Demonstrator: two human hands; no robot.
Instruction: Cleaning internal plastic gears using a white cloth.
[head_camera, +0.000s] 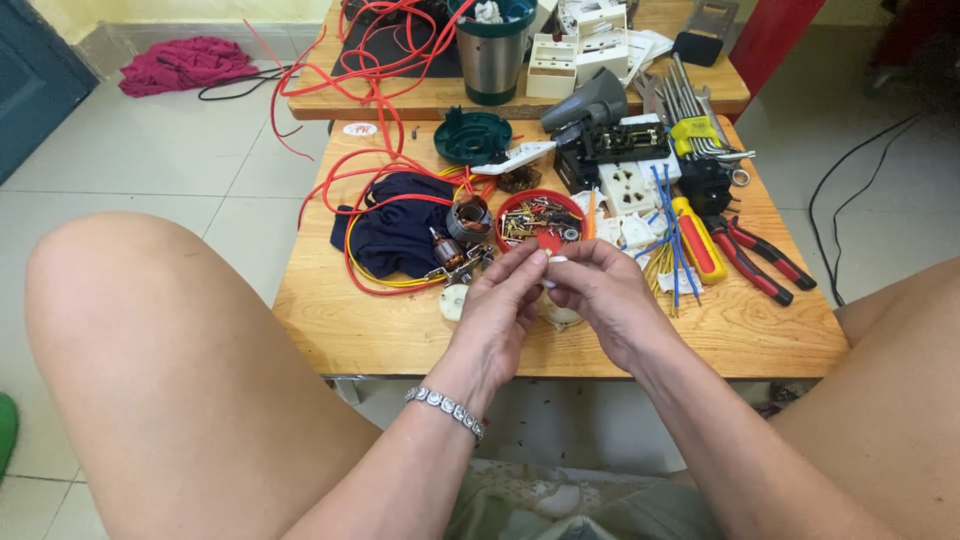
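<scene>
- The left hand and the right hand meet above the near edge of the low wooden table, fingertips touching each other.
- Between the fingertips sits a small white part, pinched from both sides; only a sliver of it shows, so its full shape cannot be told. What is visible lies roughly level, its long axis running left to right between the two hands.
- The fingers of both hands are drawn together on this part, thumbs and forefingers closed on it.
- The left wrist wears a silver link bracelet.
- Just beyond the hands stands a red round dish filled with small screws and metal bits.
- Left of the dish lie a motor armature with copper windings, a dark blue cloth and loops of red wire.
- Right of the hands lie a screwdriver with a red and yellow handle, pointing away from the person, and red-handled pliers beside it.
- A white socket plate sits farther back, near blue wires.
- Under the hands a round white piece rests on the table.
</scene>
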